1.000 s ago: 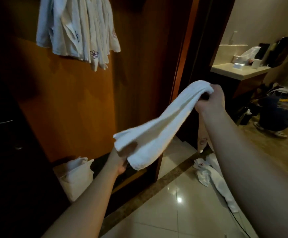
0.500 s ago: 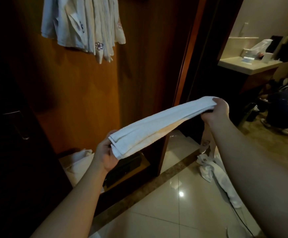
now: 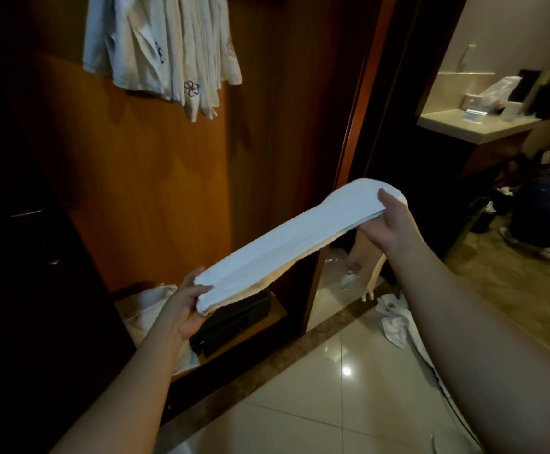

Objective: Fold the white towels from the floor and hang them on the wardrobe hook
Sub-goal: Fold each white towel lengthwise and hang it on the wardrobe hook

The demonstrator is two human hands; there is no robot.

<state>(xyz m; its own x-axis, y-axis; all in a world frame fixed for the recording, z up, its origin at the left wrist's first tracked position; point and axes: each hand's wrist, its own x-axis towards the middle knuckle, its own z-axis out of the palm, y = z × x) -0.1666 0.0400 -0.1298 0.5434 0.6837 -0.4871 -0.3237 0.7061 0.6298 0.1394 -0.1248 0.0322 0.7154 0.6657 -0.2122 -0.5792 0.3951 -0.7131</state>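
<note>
Change: I see the folded towel (image 3: 286,247) pulled flatter and straighter than half a second ago, its layers lined up; a second back it sagged loosely between the hands.
Left hand (image 3: 185,309): lower centre of the frame, thumb on top and fingers curled beneath, pinching the towel's near end.
Right hand (image 3: 386,221): right of centre and higher, thumb over the top layer, fingers under, gripping the far rounded end; forearm runs in from the lower right.
Towel: stretched in the air as a long strip, rising from lower left to upper right in front of the wardrobe (image 3: 155,191).
Hung towels (image 3: 162,50): bunched at upper left against the wardrobe panel.
Floor towels (image 3: 395,322): crumpled on the tiles at right, beneath my right forearm.
</note>
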